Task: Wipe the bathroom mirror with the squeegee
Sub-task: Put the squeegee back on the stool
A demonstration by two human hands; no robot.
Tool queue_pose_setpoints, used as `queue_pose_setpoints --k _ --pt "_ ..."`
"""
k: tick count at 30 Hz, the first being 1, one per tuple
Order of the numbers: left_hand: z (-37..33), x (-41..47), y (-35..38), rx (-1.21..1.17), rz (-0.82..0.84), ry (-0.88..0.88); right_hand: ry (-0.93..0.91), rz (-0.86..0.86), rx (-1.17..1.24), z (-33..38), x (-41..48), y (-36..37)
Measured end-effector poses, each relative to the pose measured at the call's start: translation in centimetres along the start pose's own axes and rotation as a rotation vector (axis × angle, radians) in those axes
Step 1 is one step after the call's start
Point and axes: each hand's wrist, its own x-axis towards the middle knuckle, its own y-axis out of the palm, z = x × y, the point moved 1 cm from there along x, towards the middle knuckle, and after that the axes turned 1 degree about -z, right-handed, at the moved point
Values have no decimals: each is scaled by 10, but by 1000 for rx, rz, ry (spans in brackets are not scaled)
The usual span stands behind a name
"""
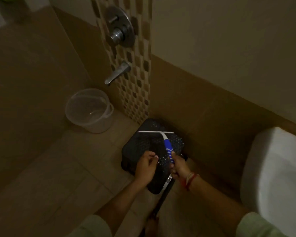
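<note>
Squeegee (162, 140): T-shaped, thin white blade, blue-and-white ribbed handle, above black perforated plastic stool (143, 151) in floor corner. Right hand (179, 166) clamped round handle. Left hand (146, 165) just beside, fingers curled, holding nothing visible. Clear round plastic bucket (89, 110) left; white toilet (277, 168) right.

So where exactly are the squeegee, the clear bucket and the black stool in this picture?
squeegee (167, 147): head view, on the blue part of its handle, above the right hand.
clear bucket (90, 111): head view, on its inner wall.
black stool (140, 144): head view, on the perforated top, left of the handle.
</note>
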Motion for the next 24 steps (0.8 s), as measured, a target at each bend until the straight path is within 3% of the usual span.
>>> queue_pose_setpoints --k 16,20,24 --pt "51 23 4 -26 -50 -104 118 -32 96 -8 85 30" --pt "57 14 3 -70 -26 -126 88 -121 -82 -25 93 30" --pt "73 9 4 -75 -34 -127 -1 -266 -432 -48 105 24"
